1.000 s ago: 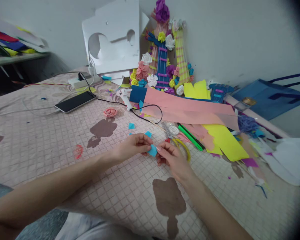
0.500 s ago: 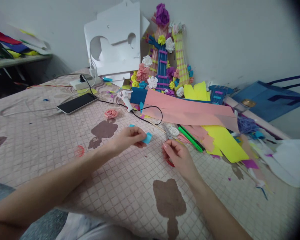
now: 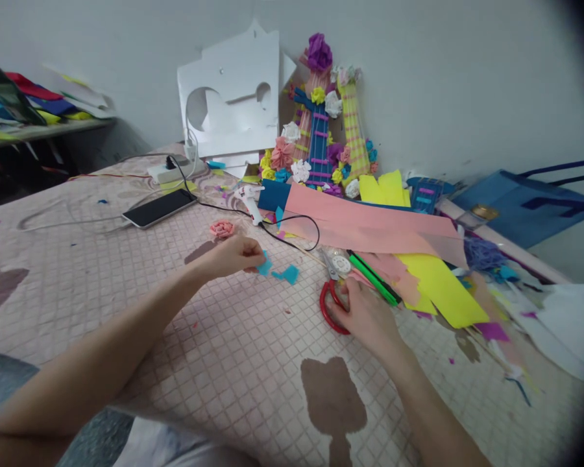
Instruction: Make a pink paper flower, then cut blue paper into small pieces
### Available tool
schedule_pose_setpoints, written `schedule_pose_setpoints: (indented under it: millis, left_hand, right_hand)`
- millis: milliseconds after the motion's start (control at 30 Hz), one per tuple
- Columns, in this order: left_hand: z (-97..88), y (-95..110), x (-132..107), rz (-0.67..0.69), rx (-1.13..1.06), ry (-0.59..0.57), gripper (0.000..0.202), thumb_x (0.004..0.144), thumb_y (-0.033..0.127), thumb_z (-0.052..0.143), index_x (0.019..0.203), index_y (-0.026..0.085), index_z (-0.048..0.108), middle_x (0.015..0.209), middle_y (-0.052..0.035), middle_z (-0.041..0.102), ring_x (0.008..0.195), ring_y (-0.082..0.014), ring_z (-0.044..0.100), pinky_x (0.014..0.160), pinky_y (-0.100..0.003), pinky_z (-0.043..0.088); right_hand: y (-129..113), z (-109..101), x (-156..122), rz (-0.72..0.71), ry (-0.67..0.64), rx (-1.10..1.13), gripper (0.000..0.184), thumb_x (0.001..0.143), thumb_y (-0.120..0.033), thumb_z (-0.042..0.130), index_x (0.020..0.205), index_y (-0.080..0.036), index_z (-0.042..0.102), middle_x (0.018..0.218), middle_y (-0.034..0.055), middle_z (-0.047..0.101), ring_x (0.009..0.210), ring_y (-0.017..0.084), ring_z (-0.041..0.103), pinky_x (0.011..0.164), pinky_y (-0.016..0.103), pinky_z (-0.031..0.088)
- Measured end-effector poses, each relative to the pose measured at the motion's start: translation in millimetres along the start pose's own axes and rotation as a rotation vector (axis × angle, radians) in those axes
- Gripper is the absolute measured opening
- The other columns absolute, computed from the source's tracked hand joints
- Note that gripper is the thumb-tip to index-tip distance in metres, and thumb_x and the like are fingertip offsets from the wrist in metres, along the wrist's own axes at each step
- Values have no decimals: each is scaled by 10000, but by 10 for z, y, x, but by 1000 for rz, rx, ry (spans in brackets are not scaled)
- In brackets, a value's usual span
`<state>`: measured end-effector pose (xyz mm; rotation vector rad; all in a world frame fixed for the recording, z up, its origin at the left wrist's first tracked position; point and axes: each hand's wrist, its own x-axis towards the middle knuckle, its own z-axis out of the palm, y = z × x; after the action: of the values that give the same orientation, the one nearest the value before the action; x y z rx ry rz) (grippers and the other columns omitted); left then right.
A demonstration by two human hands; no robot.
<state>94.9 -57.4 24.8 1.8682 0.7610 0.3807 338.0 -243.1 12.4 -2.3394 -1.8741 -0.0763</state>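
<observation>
My left hand (image 3: 239, 255) is closed in a pinch at a small light-blue paper piece (image 3: 265, 265), just over the quilted tablecloth. A second light-blue paper scrap (image 3: 289, 274) lies on the cloth to its right. My right hand (image 3: 368, 316) has its fingers curled around the right loop of red-handled scissors (image 3: 325, 307). These lie on the table, blades pointing away from me. Beyond my left hand sits a pink paper rose (image 3: 222, 228).
A white glue gun (image 3: 250, 202) with a looping black cord lies behind my hands. Nearby are a phone (image 3: 159, 208), a power strip (image 3: 178, 170), a green cutter (image 3: 374, 277), pink paper (image 3: 370, 224) and yellow sheets (image 3: 442, 288). Flower-decorated paper guitars (image 3: 320, 139) lean on the wall.
My left hand has let go of one blue scrap and moved left to another blue piece. My right hand has shifted right, uncovering more of the scissors' red handles. The view has tilted slightly.
</observation>
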Motion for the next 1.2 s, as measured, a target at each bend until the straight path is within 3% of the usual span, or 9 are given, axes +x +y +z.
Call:
schedule_pose_setpoints:
  millis: [67,133,333,433,533,667,733,867,1200]
  left_hand:
    - [3,-38,-8,-35,46,-112,197,740,325,617,668,148,570,591,15,577,583,-120,612,541,-202,459]
    - [28,-49,-10,-65,69,-153,201,734,328,609,651,151,563,580,21,558,582,-125,613,530,-200,448]
    - [95,17,51,53,-73,67,178,747,318,611,695,153,570,634,15,584,611,-98,564,595,-206,455]
    - [47,29,76,11,-196,138,181,750,313,629,711,153,555,666,6,606,658,-112,598,661,-244,489]
    - [-19,2,88,-17,-232,168,173,759,304,628,720,148,561,685,1,618,671,-114,613,687,-258,495]
    - [-78,-44,87,-2,-231,168,189,768,322,622,730,147,563,687,4,621,665,-111,616,677,-248,491]
    - [-99,-46,76,16,-229,185,191,776,326,616,736,149,557,689,5,624,659,-108,613,660,-237,483]
    - [-141,-20,48,48,-232,200,195,795,331,602,745,147,562,696,-5,635,646,-103,607,638,-227,465]
    - [-172,-31,50,76,-213,207,193,794,336,599,754,149,573,702,-13,642,657,-114,616,640,-236,474]
  right_hand:
    - [12,-12,7,-1,-8,-18,202,807,-350,562,871,-200,444,810,74,606,759,250,616,522,282,341]
    - [43,-16,10,-10,-13,-22,192,819,-360,553,855,-205,447,813,73,607,773,249,614,520,279,336]
    - [90,1,16,-3,75,107,160,841,-357,522,782,-214,482,762,39,599,655,196,585,535,281,358]
    - [-59,-31,80,-34,150,314,132,849,-319,516,768,-215,512,764,26,595,666,171,577,597,288,408]
    - [-349,-73,224,-169,71,442,45,842,-245,525,818,-222,556,827,18,604,720,156,582,656,283,431]
    - [-752,-56,480,-301,-39,340,90,836,-180,532,902,-208,587,979,47,601,892,178,583,716,280,424]
    - [-874,-11,587,-292,-83,234,92,826,-174,542,900,-191,594,990,70,602,913,202,580,703,290,415]
    - [-939,57,709,-259,-144,159,85,811,-148,530,821,-186,604,906,67,631,851,202,588,665,285,389]
    - [-1080,118,862,-216,-105,191,88,800,-237,555,838,-175,605,903,81,643,810,204,594,632,279,381]
